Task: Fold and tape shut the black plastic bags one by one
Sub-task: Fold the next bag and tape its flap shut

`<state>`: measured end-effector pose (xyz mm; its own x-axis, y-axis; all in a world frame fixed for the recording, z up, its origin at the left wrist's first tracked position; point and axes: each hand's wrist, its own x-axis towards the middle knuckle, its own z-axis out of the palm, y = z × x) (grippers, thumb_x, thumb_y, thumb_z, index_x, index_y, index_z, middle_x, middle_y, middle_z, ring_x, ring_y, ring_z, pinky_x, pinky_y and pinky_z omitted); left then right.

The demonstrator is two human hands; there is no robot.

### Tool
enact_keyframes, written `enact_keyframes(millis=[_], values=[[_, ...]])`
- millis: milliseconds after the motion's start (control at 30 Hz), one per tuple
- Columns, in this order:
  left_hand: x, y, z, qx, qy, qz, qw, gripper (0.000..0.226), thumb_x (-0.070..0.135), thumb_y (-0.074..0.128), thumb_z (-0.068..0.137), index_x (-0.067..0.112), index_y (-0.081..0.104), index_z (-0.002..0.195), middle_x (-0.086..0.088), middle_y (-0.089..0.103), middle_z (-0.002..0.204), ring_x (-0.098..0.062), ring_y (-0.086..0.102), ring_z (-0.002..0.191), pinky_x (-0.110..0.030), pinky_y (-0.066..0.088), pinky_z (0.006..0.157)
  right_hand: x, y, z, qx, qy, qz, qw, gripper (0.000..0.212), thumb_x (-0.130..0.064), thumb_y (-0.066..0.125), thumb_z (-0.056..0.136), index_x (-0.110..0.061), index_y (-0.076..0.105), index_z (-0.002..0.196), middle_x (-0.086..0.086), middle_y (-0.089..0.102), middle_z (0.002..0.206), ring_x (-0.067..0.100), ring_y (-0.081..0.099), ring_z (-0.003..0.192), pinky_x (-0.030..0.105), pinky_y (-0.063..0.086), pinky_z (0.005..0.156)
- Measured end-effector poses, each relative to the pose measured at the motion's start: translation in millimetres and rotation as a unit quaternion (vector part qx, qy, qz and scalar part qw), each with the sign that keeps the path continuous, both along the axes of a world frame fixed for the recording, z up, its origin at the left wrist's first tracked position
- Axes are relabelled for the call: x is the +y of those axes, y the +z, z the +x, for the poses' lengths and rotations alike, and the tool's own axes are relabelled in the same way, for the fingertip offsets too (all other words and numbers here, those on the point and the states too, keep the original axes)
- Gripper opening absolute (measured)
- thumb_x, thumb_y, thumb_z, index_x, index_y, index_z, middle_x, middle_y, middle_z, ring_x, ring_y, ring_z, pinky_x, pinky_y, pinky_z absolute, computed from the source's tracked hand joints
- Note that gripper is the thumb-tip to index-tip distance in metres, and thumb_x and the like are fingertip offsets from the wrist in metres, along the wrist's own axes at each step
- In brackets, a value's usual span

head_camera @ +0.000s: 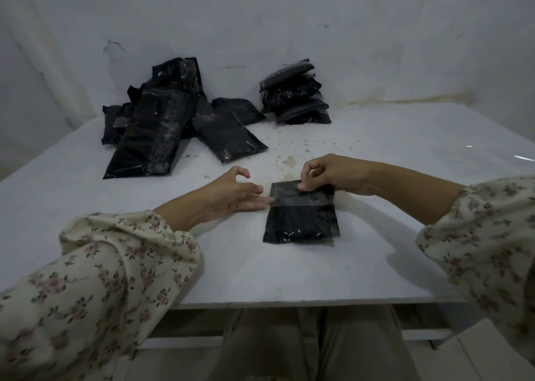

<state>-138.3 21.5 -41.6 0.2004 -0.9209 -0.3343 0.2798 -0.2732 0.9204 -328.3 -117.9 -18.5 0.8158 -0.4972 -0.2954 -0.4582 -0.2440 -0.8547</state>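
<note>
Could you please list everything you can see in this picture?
front bag: one, black, near side of the table, between the hands
loose bags: several, count unclear, black, piled far left
stacked bags: several, black, neat stack far centre-right
table: one, pale grey, speckled
wall: one, pale, behind the table
sleeves: two, cream floral, on both arms
left hand: fingers touch front bag's left edge
right hand: pinches front bag's top edge

The black bag is glossy, crinkled plastic, the worktop smooth and speckled, the sleeves soft floral cloth.
</note>
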Motion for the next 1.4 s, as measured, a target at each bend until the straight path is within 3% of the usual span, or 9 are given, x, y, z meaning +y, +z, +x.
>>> enact_keyframes(millis=[133, 200, 400, 733, 800, 933, 1067, 1300, 1400], values=[[1.7, 0.7, 3.9, -0.002, 0.035, -0.018, 0.999, 0.039, -0.004, 0.060, 0.089, 0.015, 0.035, 0.113, -0.010, 0.070, 0.080, -0.026, 0.073, 0.082, -0.036, 0.061, 0.068, -0.4, -0.3, -2.0, -0.087, -0.024, 0.021, 0.996, 0.016, -0.001, 0.071, 0.080, -0.011, 0.061, 0.071, 0.001, 0.067, 0.072, 0.010, 0.063, 0.072, 0.017, 0.050, 0.069], [1.0, 1.5, 4.3, -0.018, 0.054, -0.032, 0.998, 0.040, -0.004, 0.062, 0.087, 0.014, 0.036, 0.112, -0.008, 0.072, 0.077, -0.022, 0.073, 0.077, -0.031, 0.061, 0.062, -0.1, 2.1, -1.9, -0.103, -0.019, 0.009, 0.994, 0.016, -0.002, 0.072, 0.078, -0.011, 0.062, 0.071, 0.002, 0.067, 0.072, 0.013, 0.062, 0.075, 0.024, 0.047, 0.075], [1.3, 0.2, 6.2, -0.084, 0.060, -0.059, 0.993, 0.038, -0.002, 0.065, 0.085, 0.013, 0.038, 0.107, -0.012, 0.073, 0.080, -0.017, 0.070, 0.070, -0.027, 0.060, 0.066, 1.8, 8.6, -3.8, -0.113, -0.007, -0.007, 0.994, 0.014, -0.002, 0.072, 0.079, -0.009, 0.062, 0.072, -0.003, 0.066, 0.068, 0.005, 0.061, 0.067, 0.014, 0.049, 0.063], [2.9, 1.1, 2.0, -0.101, 0.066, -0.060, 0.991, 0.038, 0.001, 0.066, 0.086, 0.016, 0.039, 0.107, -0.007, 0.074, 0.077, -0.015, 0.072, 0.067, -0.027, 0.059, 0.063, 4.1, 9.4, -2.3, -0.138, 0.002, 0.021, 0.990, 0.012, -0.003, 0.072, 0.074, -0.008, 0.062, 0.074, 0.000, 0.068, 0.071, 0.008, 0.063, 0.071, 0.018, 0.051, 0.071], [2.3, 4.2, 2.8, -0.134, 0.076, -0.054, 0.987, 0.042, 0.005, 0.070, 0.085, 0.017, 0.039, 0.111, -0.007, 0.075, 0.079, -0.015, 0.072, 0.068, -0.026, 0.060, 0.062, 4.1, 10.6, -1.4, -0.131, 0.008, 0.000, 0.991, 0.012, -0.005, 0.074, 0.073, -0.008, 0.062, 0.074, 0.001, 0.069, 0.074, 0.010, 0.063, 0.074, 0.022, 0.049, 0.076], [-1.9, 8.9, 7.2, -0.214, 0.098, -0.034, 0.971, 0.046, 0.012, 0.074, 0.083, 0.019, 0.039, 0.113, -0.003, 0.075, 0.080, -0.017, 0.072, 0.070, -0.035, 0.058, 0.070, 6.9, 14.4, 2.4, -0.112, 0.006, -0.031, 0.993, 0.013, -0.003, 0.075, 0.076, -0.007, 0.063, 0.073, 0.001, 0.067, 0.072, 0.005, 0.062, 0.068, 0.015, 0.049, 0.065], [-3.5, 11.1, 6.3, -0.247, 0.083, -0.004, 0.965, 0.043, 0.011, 0.073, 0.084, 0.018, 0.041, 0.112, 0.002, 0.072, 0.069, -0.011, 0.069, 0.065, -0.029, 0.056, 0.064, 8.8, 17.2, 5.1, -0.108, 0.008, -0.045, 0.993, 0.013, -0.002, 0.075, 0.076, -0.008, 0.064, 0.072, 0.000, 0.067, 0.071, 0.003, 0.062, 0.066, 0.013, 0.049, 0.063], [-3.4, 4.7, 5.8, -0.297, 0.067, 0.013, 0.952, 0.046, 0.011, 0.073, 0.084, 0.018, 0.040, 0.115, -0.008, 0.068, 0.103, -0.015, 0.062, 0.088, -0.027, 0.051, 0.066, 10.0, 22.6, 5.2, -0.102, 0.010, -0.033, 0.994, 0.012, -0.004, 0.074, 0.078, -0.011, 0.065, 0.072, -0.003, 0.066, 0.069, 0.005, 0.059, 0.065, 0.014, 0.046, 0.059], [-7.0, 16.2, 11.3, -0.351, 0.136, -0.019, 0.926, 0.042, 0.013, 0.065, 0.090, 0.015, 0.040, 0.123, -0.005, 0.059, 0.111, -0.012, 0.056, 0.089, -0.029, 0.048, 0.070, 11.3, 28.7, 8.6, -0.103, 0.009, -0.041, 0.994, 0.014, -0.006, 0.076, 0.076, -0.013, 0.065, 0.072, 0.001, 0.066, 0.074, 0.010, 0.059, 0.072, 0.020, 0.046, 0.067]])
